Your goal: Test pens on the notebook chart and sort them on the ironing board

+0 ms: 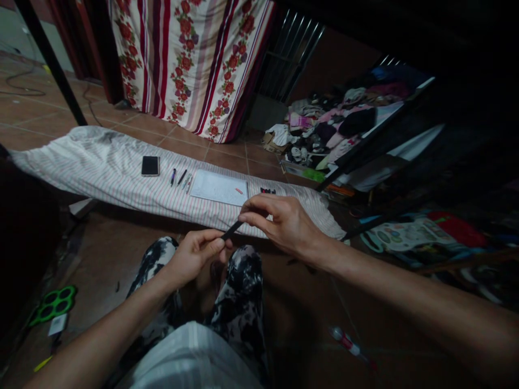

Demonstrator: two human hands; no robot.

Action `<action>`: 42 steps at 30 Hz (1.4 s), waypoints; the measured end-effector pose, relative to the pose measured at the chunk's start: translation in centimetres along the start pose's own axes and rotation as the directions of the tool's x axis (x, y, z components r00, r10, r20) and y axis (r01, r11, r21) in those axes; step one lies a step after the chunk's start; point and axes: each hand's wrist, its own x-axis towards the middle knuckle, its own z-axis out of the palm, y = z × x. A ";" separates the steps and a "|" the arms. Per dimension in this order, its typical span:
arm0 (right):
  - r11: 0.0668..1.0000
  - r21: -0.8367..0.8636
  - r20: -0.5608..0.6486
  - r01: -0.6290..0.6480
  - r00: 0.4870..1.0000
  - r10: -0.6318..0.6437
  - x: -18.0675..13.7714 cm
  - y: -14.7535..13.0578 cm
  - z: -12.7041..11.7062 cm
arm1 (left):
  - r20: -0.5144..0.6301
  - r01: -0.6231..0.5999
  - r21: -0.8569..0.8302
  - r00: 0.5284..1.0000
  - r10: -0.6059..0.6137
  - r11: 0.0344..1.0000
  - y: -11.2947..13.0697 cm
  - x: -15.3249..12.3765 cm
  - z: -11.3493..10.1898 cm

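Above my knees, a slim dark pen-like stick (232, 230) spans the gap between both hands. My left hand (195, 253) pinches its lower left end between thumb and fingers. At its upper right end, the fingertips of my right hand (286, 221) are closed on it. Just beyond lies a spiral notebook (219, 186) on a striped cloth (117, 186), with a small red mark on its page. Left of the notebook are several pens (182, 177). A dark-screened phone or tablet (150, 166) rests farther left. Small dark items (268, 190) lie behind my right hand, too small to name.
A floral curtain (182, 65) hangs at the back. Clothes are heaped (332, 124) at the back right. On the tiled floor lie a plastic bottle (346, 341) at right and a green object with round openings (57, 302) at left. Dark posts (52, 65) frame the cloth-covered surface.
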 end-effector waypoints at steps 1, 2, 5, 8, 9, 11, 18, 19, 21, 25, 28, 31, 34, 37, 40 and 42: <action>1.000 0.022 -0.015 0.018 1.000 -0.018 0.0 0.1 0.0 | 0.017 0.020 -0.039 1.000 -0.019 0.999 0.1 0.0 0.0; 0.999 0.048 -0.022 0.025 0.999 -0.024 0.0 0.1 0.1 | 0.033 0.035 -0.076 0.999 -0.032 0.997 0.0 0.1 0.0; 0.991 0.137 -0.010 -0.002 1.000 0.004 0.0 0.3 0.0 | 0.075 0.050 -0.171 0.997 -0.037 0.984 -0.2 0.2 -0.2; 0.978 0.196 0.038 -0.071 0.997 0.064 0.0 0.4 -0.3 | 0.125 0.066 -0.220 0.991 -0.039 0.973 -0.4 0.4 -0.4; 0.975 0.200 0.060 -0.094 0.995 0.083 0.1 0.5 -0.5 | 0.143 0.076 -0.222 0.989 -0.045 0.972 -0.4 0.5 -0.5; 0.975 0.187 0.110 -0.124 0.988 0.105 0.1 0.6 -0.8 | 0.174 0.091 -0.210 0.983 -0.054 0.973 -0.4 0.5 -0.6; 0.965 0.139 0.286 -0.224 0.942 0.177 0.3 0.6 -2.0 | 0.180 0.097 -0.159 0.981 -0.068 0.982 -0.1 0.4 -0.3; 0.957 0.149 0.304 -0.248 0.933 0.194 0.4 0.5 -2.1 | 0.179 0.099 -0.147 0.981 -0.072 0.984 0.0 0.4 -0.3; 0.929 0.202 0.353 -0.311 0.908 0.227 0.4 0.5 -2.2 | 0.182 0.103 -0.114 0.980 -0.081 0.988 0.0 0.4 -0.2; 0.840 0.327 0.453 -0.433 0.852 0.263 0.5 0.6 -2.2 | 0.174 0.081 -0.039 0.982 -0.073 0.996 0.4 0.3 -0.1; 0.776 0.361 0.485 -0.518 0.815 0.318 0.6 0.6 -2.1 | 0.135 0.058 0.033 0.989 -0.062 0.998 0.7 0.1 0.0; 0.670 0.381 0.528 -0.637 0.745 0.408 0.6 0.4 -1.9 | 0.091 0.002 0.137 0.996 -0.015 0.991 0.7 0.1 0.2; 0.531 0.376 0.580 -0.759 0.640 0.504 0.6 0.3 -1.5 | 0.054 -0.113 0.347 0.993 0.101 0.931 0.3 -0.1 0.3; 0.381 0.387 0.623 -0.839 0.543 0.563 0.5 0.1 -1.1 | 0.026 -0.239 0.588 0.961 0.277 0.773 -0.2 -0.2 0.3; 0.231 0.439 0.669 -0.868 0.487 0.561 0.3 0.0 -0.9 | 0.032 -0.308 0.666 0.922 0.386 0.679 -0.8 -0.4 0.2; 0.152 0.463 0.720 -0.873 0.471 0.510 0.1 0.1 -0.9 | 0.046 -0.340 0.650 0.910 0.412 0.679 -1.0 -0.5 0.1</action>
